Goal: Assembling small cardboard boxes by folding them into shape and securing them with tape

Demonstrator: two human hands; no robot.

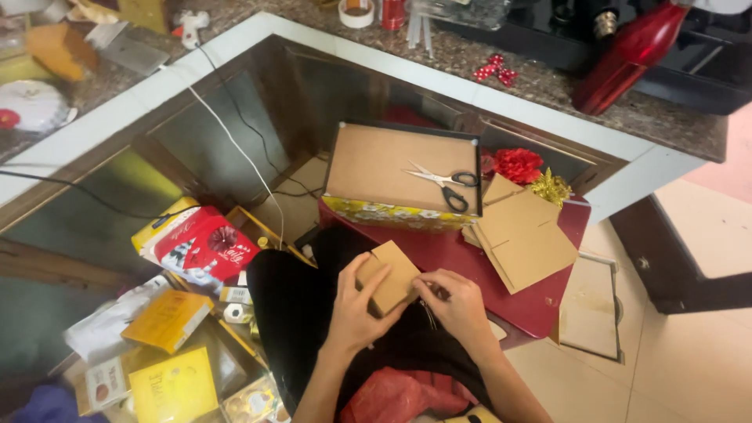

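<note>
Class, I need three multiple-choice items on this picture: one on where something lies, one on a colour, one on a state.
1. Where do the scissors lie?
A. on the upturned box
B. on the floor
C. in a hand

2. What colour is the low table?
A. blue
B. red
C. white

3. How is the small cardboard box held?
A. by neither hand
B. by one hand only
C. by both hands

Answers:
1 A, they rest on its brown base.
2 B, its top shows dark red.
3 C, the left hand and right hand both grip it.
</note>
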